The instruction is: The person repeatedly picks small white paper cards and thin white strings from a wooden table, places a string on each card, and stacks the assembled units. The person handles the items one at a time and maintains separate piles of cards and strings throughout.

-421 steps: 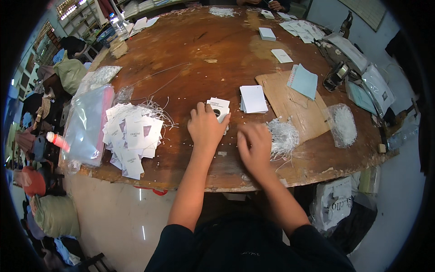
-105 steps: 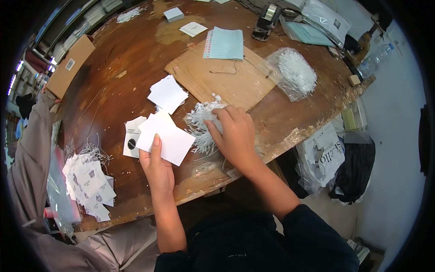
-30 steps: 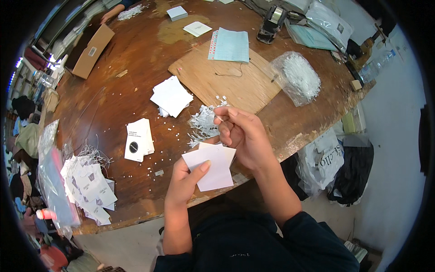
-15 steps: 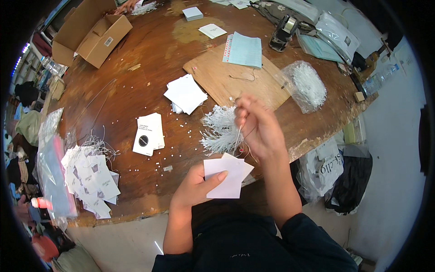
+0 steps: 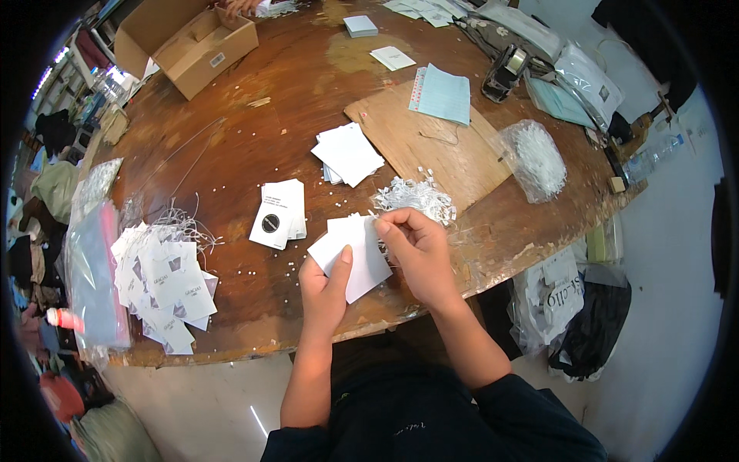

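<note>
White cards [image 5: 354, 250] are gripped in the left hand [image 5: 325, 291] over the table's [image 5: 254, 146] near edge; the right hand [image 5: 419, 256] pinches at their corner. Strung cards [image 5: 165, 281] lie heaped by the left edge; loose strings [image 5: 419, 199] and seemingly unstrung card stacks [image 5: 350, 154] remain.

Left hand [image 5: 326, 296] near right hand [image 5: 420, 251]
</note>
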`<state>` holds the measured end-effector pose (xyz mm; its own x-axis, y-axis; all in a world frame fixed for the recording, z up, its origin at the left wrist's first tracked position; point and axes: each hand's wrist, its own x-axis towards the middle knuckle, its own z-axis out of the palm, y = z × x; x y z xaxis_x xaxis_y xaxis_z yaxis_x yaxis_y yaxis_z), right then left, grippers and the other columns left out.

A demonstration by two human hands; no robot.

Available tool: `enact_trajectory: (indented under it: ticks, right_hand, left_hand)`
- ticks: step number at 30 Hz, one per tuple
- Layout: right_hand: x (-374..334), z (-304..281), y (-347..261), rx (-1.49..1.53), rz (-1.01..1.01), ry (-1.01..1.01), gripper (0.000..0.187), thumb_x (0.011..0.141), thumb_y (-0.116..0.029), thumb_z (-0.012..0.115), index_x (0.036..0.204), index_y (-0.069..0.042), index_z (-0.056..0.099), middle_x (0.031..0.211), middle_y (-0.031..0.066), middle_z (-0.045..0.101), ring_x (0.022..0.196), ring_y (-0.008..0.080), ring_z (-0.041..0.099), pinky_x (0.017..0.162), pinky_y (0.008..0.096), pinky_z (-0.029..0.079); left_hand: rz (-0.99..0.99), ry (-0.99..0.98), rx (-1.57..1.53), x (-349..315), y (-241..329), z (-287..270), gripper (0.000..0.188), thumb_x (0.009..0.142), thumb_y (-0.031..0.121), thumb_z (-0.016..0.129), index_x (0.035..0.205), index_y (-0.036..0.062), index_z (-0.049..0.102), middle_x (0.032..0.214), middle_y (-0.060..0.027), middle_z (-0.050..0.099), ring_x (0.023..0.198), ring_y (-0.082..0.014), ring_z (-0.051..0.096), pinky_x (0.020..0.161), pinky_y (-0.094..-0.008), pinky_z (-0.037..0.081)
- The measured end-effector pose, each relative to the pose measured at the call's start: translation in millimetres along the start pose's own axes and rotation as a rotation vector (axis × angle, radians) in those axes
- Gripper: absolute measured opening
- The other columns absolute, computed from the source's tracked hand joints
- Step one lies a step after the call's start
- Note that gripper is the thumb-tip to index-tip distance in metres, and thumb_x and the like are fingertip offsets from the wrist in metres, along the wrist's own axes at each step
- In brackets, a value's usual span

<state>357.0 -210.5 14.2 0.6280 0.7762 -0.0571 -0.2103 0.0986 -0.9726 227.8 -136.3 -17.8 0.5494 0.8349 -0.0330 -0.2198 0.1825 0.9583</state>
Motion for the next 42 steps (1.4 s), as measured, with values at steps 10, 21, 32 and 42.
enact_trajectory:
  ticks: [10, 21, 32, 42]
  right_hand:
    - [-2, 15, -3, -0.692, -0.451, 0.009, 0.008, 0.092, -0.007, 0.064, 0.091, 0.001, 0.064, 0.067, 0.0171, 0.061, 0.055, 0.0265, 0.061, 0.053, 0.0365, 0.046]
    - [-2, 13, -4, -0.627, -0.387, -0.057, 0.011, 0.094, -0.008, 0.061, 0.093, 0.002, 0.061, 0.069, 0.0203, 0.061, 0.06, 0.0342, 0.063, 0.056, 0.0394, 0.048]
    - [10, 15, -12, -0.035, 0.181, -0.319, 0.012, 0.095, -0.015, 0.068, 0.089, -0.006, 0.062, 0.073, -0.0017, 0.06, 0.061, 0.0022, 0.052, 0.053, 0.0194, 0.038]
    - [88, 36, 5, -0.439, -0.26, 0.02, 0.026, 0.096, -0.021, 0.068, 0.084, 0.002, 0.066, 0.068, 0.0, 0.06, 0.063, 0.0057, 0.054, 0.057, 0.0235, 0.042]
  left_hand:
    - [0.149, 0.001, 0.127, -2, -5, -3, 0.033, 0.099, 0.01, 0.06, 0.127, -0.0065, 0.058, 0.113, -0.0092, 0.066, 0.097, -0.0115, 0.059, 0.086, -0.029, 0.049]
    - [0.366, -0.042, 0.42, -2, -5, -5, 0.032, 0.094, 0.01, 0.062, 0.124, -0.0022, 0.059, 0.109, -0.015, 0.067, 0.096, -0.0246, 0.066, 0.085, -0.0341, 0.052]
    - [1.099, 0.099, 1.274, -8, 19, -28, 0.03, 0.074, 0.012, 0.076, 0.102, 0.0215, 0.074, 0.106, 0.0014, 0.063, 0.096, -0.0236, 0.062, 0.08, -0.0391, 0.046]
    - [0.797, 0.59, 1.615, 2, 65, -157, 0.026, 0.082, 0.008, 0.07, 0.105, 0.0191, 0.073, 0.109, -0.0003, 0.063, 0.101, -0.0273, 0.059, 0.084, -0.044, 0.045]
